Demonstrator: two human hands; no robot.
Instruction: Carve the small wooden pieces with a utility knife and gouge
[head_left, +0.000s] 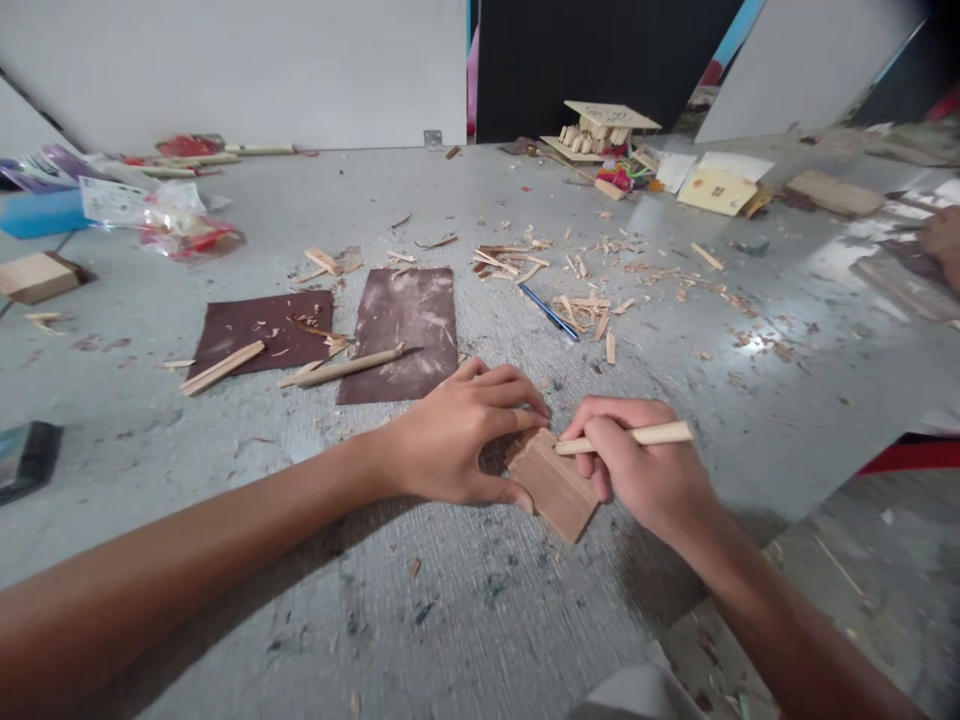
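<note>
A small flat piece of wood (559,490) lies on the grey table, with a rougher, carved-looking area at its far left corner. Curled around its left side, my left hand (469,430) grips it, thumb on the near edge and fingers at the far corner. My right hand (649,465) is closed around a carving tool with a pale wooden handle (660,433). The tool's working end meets the upper part of the wood; its blade is too small to make out. My right fingertips rest by the wood's right edge.
Two brown sandpaper sheets (409,310) lie beyond my left arm, with a second wooden-handled tool (345,367) and a wood strip (223,368). A blue pen (549,312) sits among shavings. Farther off are a small wooden model (600,130), plastic packaging (176,215) and a wood block (37,277).
</note>
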